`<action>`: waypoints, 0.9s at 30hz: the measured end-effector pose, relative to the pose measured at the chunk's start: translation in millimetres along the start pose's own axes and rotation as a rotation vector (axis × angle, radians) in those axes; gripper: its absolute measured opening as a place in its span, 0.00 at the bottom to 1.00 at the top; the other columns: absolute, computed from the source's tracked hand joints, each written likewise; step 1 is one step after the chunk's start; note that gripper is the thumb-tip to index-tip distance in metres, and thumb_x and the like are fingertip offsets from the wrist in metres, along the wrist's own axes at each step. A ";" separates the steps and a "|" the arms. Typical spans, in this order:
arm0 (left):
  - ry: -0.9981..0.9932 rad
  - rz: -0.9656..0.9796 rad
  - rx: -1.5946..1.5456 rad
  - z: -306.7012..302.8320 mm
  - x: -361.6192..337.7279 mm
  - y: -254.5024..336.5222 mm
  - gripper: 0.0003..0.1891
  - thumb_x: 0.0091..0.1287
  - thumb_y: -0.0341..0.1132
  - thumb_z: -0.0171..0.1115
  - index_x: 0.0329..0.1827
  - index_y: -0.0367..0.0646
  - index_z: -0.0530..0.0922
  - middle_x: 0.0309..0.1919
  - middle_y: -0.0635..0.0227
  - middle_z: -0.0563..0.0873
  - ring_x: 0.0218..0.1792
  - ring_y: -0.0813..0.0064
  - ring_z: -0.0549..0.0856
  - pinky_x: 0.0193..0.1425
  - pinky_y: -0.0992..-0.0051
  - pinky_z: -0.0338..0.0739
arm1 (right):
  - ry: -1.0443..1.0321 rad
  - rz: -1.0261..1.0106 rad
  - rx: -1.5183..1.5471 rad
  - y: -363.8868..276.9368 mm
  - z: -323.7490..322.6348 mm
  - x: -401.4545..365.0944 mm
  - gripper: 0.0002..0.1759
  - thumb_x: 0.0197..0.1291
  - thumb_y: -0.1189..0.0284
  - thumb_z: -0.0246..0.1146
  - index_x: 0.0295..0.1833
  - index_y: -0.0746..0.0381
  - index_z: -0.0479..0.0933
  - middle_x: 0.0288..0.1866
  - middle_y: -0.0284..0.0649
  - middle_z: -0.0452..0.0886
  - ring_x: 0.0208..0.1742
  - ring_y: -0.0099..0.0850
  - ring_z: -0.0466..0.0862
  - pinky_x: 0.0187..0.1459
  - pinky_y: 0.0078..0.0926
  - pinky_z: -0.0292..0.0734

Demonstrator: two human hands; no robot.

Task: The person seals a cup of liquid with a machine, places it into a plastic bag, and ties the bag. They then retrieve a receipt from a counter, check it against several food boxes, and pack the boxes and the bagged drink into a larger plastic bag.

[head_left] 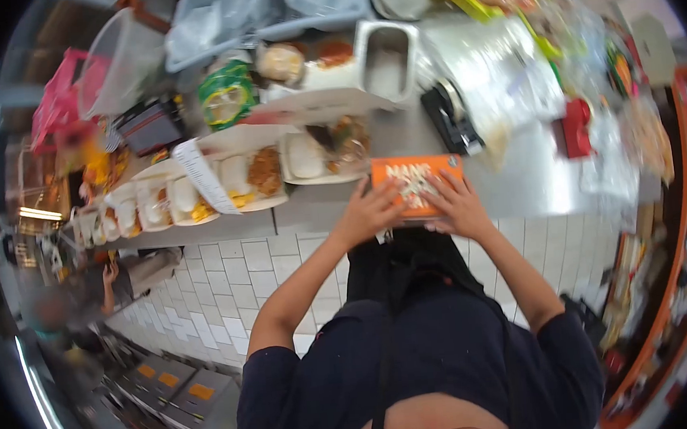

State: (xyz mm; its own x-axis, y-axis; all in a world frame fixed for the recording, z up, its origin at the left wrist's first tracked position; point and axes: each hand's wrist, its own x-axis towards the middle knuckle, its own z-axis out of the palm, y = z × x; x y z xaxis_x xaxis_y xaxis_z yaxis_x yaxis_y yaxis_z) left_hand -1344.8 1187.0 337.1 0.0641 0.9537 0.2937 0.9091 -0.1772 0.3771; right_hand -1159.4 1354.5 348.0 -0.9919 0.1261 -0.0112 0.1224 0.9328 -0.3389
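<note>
An orange cardboard food box (pixel 416 167) with white lettering sits closed at the front edge of the steel counter, straight ahead of my body. My left hand (pixel 372 212) grips its left side, fingers spread over the lid. On the right side my right hand (pixel 460 204) holds the same box, fingers across the top and thumb low at the front. Just left of it stands an open food box (pixel 307 157) with rice and other food inside. Another open box (pixel 263 172) beside that one holds rice and brown pieces.
More open filled boxes (pixel 153 204) run leftward, with a paper receipt (pixel 205 177) lying across them. Behind are a black tape dispenser (pixel 450 117), a steel pan (pixel 388 59) and a blue tray (pixel 264 31). A red object (pixel 576 127) lies right. Another person (pixel 119 280) is at far left.
</note>
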 end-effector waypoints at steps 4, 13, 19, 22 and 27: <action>0.085 -0.037 0.117 11.4 -5.6 27.1 0.19 0.54 0.41 0.64 0.49 0.48 0.76 0.46 0.70 0.80 0.53 0.71 0.77 0.61 0.55 0.61 | 0.161 -0.074 0.206 8.6 -10.5 -9.8 0.19 0.53 0.67 0.61 0.53 0.51 0.74 0.61 0.36 0.70 0.61 0.36 0.68 0.57 0.44 0.63; -0.123 -0.957 -1.774 50.9 136.4 110.0 0.17 0.63 0.32 0.54 0.55 0.42 0.70 0.52 0.66 0.77 0.50 0.75 0.76 0.55 0.73 0.68 | 0.211 0.545 0.896 98.5 -54.0 38.4 0.19 0.55 0.72 0.62 0.53 0.60 0.70 0.33 0.37 0.82 0.30 0.18 0.77 0.31 0.15 0.69; 0.402 -1.293 -2.317 44.7 154.5 91.6 0.18 0.66 0.34 0.48 0.59 0.43 0.66 0.55 0.66 0.73 0.53 0.73 0.73 0.56 0.72 0.67 | -0.192 0.540 1.182 65.3 -87.9 -67.5 0.05 0.51 0.76 0.63 0.32 0.66 0.79 0.25 0.34 0.80 0.30 0.20 0.78 0.34 0.19 0.72; 0.428 -1.328 -1.962 61.8 157.9 101.0 0.17 0.69 0.36 0.45 0.58 0.42 0.65 0.54 0.67 0.74 0.54 0.71 0.74 0.58 0.71 0.66 | -0.113 0.707 1.209 67.0 -48.3 -86.2 0.04 0.49 0.76 0.63 0.31 0.66 0.79 0.25 0.34 0.80 0.29 0.20 0.78 0.33 0.20 0.72; 0.327 -1.508 -1.998 67.3 178.3 92.0 0.16 0.71 0.37 0.43 0.58 0.40 0.65 0.51 0.65 0.76 0.55 0.69 0.75 0.60 0.70 0.65 | -0.100 0.767 1.160 78.7 -31.3 -100.2 0.07 0.48 0.74 0.64 0.33 0.66 0.80 0.25 0.35 0.81 0.29 0.21 0.79 0.34 0.20 0.73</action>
State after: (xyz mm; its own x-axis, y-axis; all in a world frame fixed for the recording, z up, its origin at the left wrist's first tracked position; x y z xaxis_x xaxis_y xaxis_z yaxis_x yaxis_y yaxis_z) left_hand -1222.0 1357.1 365.1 -0.1400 0.5912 -0.7943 -0.9499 0.1461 0.2762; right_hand -1049.3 1425.8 351.9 -0.6946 0.4021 -0.5965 0.5826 -0.1720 -0.7943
